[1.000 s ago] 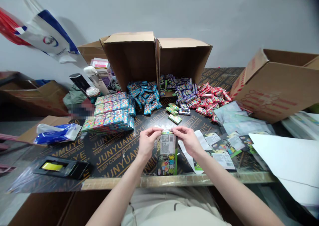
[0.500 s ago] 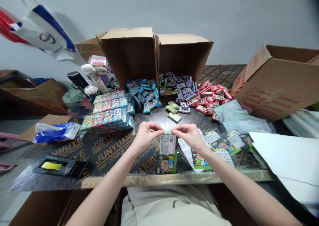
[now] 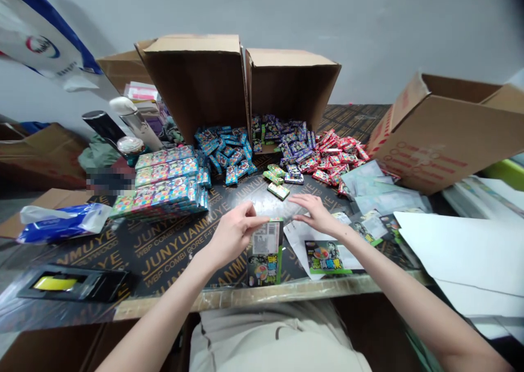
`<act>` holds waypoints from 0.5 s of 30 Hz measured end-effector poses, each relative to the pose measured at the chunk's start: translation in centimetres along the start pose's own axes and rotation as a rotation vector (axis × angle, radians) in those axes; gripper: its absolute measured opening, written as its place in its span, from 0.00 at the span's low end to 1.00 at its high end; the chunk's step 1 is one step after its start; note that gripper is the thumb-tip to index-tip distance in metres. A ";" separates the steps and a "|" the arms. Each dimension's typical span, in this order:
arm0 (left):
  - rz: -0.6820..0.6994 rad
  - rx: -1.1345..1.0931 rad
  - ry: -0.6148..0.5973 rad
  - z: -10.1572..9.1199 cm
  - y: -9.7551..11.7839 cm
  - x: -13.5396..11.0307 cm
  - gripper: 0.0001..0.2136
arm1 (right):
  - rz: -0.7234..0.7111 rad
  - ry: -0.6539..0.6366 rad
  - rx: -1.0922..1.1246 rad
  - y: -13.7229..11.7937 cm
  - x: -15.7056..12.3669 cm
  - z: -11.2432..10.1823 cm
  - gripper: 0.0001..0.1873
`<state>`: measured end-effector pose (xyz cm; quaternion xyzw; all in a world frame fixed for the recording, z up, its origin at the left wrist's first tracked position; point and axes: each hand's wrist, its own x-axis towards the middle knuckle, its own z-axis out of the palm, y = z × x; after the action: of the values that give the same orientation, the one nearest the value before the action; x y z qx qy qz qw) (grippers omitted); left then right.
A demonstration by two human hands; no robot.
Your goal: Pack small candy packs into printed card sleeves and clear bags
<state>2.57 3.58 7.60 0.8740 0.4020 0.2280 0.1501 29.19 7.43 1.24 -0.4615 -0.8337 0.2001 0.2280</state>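
Note:
A black and green printed packet with a white label stands at the table's front edge, its long side towards me. My left hand is closed at its upper end, with the index finger along the top edge. My right hand is open and holds nothing, thumb and fingers apart, to the right of the packet's top. Just beyond its fingertips lie several small green candy packets. Under and beside my right forearm is another green and black printed packet on white sheets.
Two cardboard boxes lie open towards me, with blue packets, purple packets and red packets spilling out. Stacked packs stand left, a tape dispenser front left. White paper and another carton are right.
My right hand has let go of the packet's top edge and moved right, its fingers opening. My left hand stays at the packet. The whole view has shifted slightly.

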 end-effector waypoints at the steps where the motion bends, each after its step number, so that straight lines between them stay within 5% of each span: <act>1: -0.003 0.000 0.001 0.0 0.0 0.0 0.15 | 0.006 -0.036 -0.063 1.1 -0.1 0.8 0.22; 6: -0.028 -0.084 0.034 0.3 0.0 0.0 0.15 | 0.020 -0.062 -0.112 4.0 -0.7 4.1 0.06; 15: -0.108 -0.217 0.104 1.2 0.0 0.1 0.12 | 0.033 0.052 -0.101 4.1 -1.8 4.9 0.10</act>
<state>3.27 3.58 6.64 0.8168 0.4284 0.3068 0.2350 30.03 7.25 -5.35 -0.4911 -0.8288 0.1497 0.2226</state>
